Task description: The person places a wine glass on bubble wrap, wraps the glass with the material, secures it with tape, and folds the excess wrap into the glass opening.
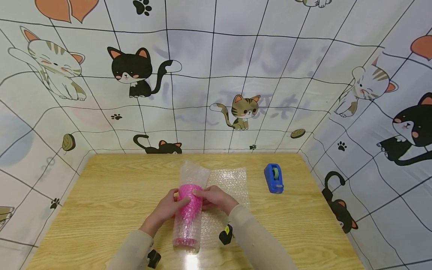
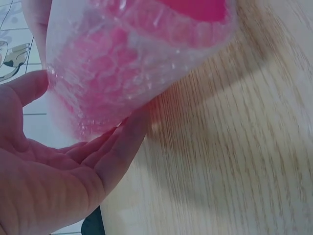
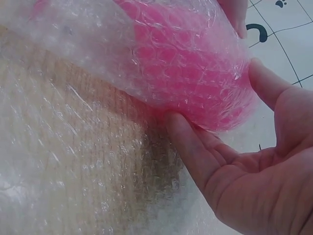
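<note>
A pink cylinder-shaped object (image 1: pixel 189 210), its exact kind hidden by its cover, lies rolled in clear bubble wrap (image 1: pixel 233 183). The wrap's loose part spreads flat on the table to the right, and an end sticks out past the far end of the roll. My left hand (image 1: pixel 165 208) grips the roll's left side, thumb on top and fingers low against the side, as the left wrist view shows. On the right, my right hand (image 1: pixel 217 198) holds the roll near its far end between thumb and fingers; the right wrist view shows its fingertips (image 3: pixel 178 125) at the underside.
A blue tape dispenser (image 1: pixel 274 179) with a greenish roll stands at the back right of the wooden table (image 1: pixel 128 187). Cat-patterned cloth (image 1: pixel 195 93) hangs behind and at both sides. Black wrist devices (image 1: pixel 225 235) sit by both sleeves.
</note>
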The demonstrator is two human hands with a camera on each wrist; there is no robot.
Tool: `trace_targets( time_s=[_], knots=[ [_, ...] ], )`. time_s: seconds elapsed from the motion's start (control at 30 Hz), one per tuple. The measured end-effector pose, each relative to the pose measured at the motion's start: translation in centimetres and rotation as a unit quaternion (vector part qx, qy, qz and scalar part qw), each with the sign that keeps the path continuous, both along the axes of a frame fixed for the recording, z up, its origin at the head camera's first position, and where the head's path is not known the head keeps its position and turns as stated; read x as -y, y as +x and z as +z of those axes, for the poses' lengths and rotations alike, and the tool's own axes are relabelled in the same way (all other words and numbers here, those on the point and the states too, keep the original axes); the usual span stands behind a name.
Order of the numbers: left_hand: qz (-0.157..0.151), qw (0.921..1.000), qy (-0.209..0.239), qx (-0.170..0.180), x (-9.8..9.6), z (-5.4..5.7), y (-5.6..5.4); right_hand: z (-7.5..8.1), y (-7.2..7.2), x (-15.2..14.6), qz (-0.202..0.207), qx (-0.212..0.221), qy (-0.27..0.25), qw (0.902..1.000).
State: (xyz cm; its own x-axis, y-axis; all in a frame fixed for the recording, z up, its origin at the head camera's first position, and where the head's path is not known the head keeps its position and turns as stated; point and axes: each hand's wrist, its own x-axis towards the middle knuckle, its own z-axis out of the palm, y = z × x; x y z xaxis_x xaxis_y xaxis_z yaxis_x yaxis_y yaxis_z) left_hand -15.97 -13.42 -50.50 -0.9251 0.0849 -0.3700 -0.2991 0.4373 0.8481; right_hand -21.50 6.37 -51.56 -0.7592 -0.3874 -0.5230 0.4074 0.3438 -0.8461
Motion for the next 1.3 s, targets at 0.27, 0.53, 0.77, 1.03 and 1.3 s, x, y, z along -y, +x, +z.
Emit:
trace_targets(
  time_s=[0.27, 0.53, 0.77, 1.03, 1.3],
  knots=[
    [0.001, 0.9994, -0.029, -0.020, -0.4, -0.2, 0.0, 0.1, 0.4, 0.1, -0.015, -0.012, 0.005, 0.9998],
    [0.004, 0.9983, -0.051, -0.028, -0.9, 0.1, 0.2, 0.0, 0.5, 0.0, -0.023, -0.008, -0.002, 0.9997],
    [0.009, 0.9964, -0.078, -0.033, -1.4, 0.4, 0.3, -0.1, 0.5, -0.2, -0.029, -0.005, 0.013, 0.9995],
    [0.012, 0.9945, -0.097, -0.038, -1.6, 0.3, 0.3, 0.4, 0.7, -0.2, -0.025, -0.043, 0.077, 0.9958],
    [0.013, 0.9943, -0.099, -0.037, -1.7, 0.5, 0.3, 2.1, 1.2, 0.4, -0.018, -0.133, 0.178, 0.9748]
  ],
)
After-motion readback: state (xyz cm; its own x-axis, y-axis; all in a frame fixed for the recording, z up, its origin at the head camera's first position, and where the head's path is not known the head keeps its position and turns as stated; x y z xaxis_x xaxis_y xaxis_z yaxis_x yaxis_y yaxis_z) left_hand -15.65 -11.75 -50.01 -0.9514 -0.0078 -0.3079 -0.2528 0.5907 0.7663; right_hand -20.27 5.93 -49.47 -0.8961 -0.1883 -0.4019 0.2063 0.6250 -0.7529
